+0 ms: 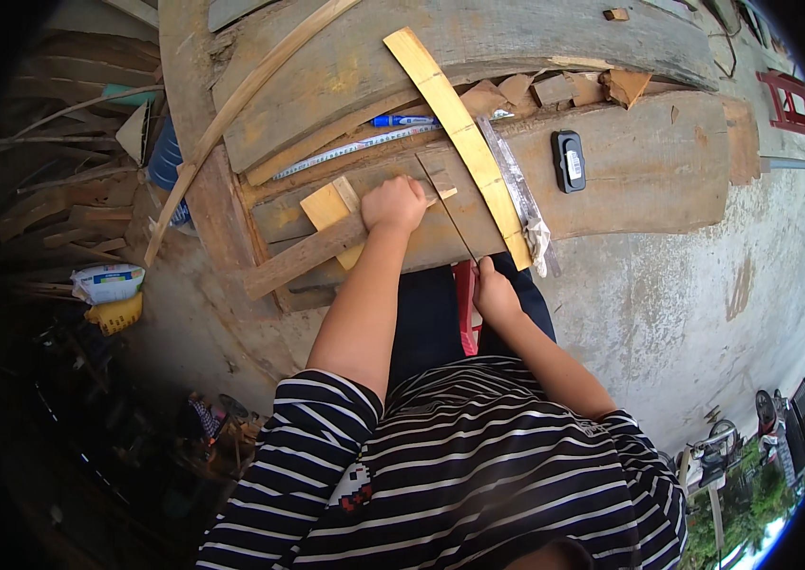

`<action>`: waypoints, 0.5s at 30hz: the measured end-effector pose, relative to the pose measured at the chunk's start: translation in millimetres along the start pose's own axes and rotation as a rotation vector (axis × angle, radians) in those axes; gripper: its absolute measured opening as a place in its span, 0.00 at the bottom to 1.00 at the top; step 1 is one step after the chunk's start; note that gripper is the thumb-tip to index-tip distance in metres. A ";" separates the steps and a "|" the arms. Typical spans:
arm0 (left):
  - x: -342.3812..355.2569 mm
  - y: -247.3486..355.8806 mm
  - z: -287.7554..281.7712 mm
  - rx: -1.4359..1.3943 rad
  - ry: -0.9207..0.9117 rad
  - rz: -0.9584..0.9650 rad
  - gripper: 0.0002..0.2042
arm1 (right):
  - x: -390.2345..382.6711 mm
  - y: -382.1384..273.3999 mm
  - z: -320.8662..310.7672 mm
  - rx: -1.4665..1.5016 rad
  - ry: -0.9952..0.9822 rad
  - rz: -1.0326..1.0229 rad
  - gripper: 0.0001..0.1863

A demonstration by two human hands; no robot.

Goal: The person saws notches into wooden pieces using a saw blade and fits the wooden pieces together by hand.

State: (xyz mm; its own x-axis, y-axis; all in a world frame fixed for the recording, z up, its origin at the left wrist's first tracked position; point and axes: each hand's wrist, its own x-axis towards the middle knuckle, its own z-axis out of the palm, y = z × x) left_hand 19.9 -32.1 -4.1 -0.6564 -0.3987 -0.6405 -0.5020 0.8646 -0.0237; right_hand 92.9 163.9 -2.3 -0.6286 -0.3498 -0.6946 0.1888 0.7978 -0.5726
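Note:
My left hand (393, 204) is closed in a fist over a brown wooden strip (307, 255), pressing it on the plank bench. Beneath the strip lies a small pale wood block (329, 205). Just right of my fist, a pale wood tip (444, 196) sticks out. At the bench's near edge my right hand (498, 290) grips one end of a thin dark blade (447, 209), perhaps a saw. The blade slants away to the left and crosses close to that tip. Its handle is hidden in my fingers. Right of it lies a yellow bamboo strip (464, 133) with marked lines.
Beyond my hands are a blue marker (404, 121) and a measuring tape (355, 150). A grey strip (513, 176) and a black case (569, 161) lie right of the bamboo. Wood scraps (555, 90) sit farther back. A long curved batten (231, 109) leans at left.

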 end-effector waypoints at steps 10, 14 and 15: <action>0.0 -1.3 2.2 -0.016 0.029 0.017 0.20 | 6.7 13.7 15.1 0.095 0.116 -0.127 0.10; 0.3 -0.9 1.6 -0.013 0.025 0.020 0.20 | -6.1 29.0 21.8 0.134 0.121 -0.092 0.10; 0.3 -0.5 1.6 -0.012 0.016 0.016 0.20 | -6.7 30.2 23.9 0.133 0.134 -0.041 0.10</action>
State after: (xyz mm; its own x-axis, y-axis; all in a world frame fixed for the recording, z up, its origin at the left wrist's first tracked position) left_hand 20.8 -32.2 -5.5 -0.6731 -0.3894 -0.6287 -0.4981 0.8671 -0.0037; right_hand 120.9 178.6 -25.4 -0.7313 -0.3049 -0.6101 0.2533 0.7091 -0.6581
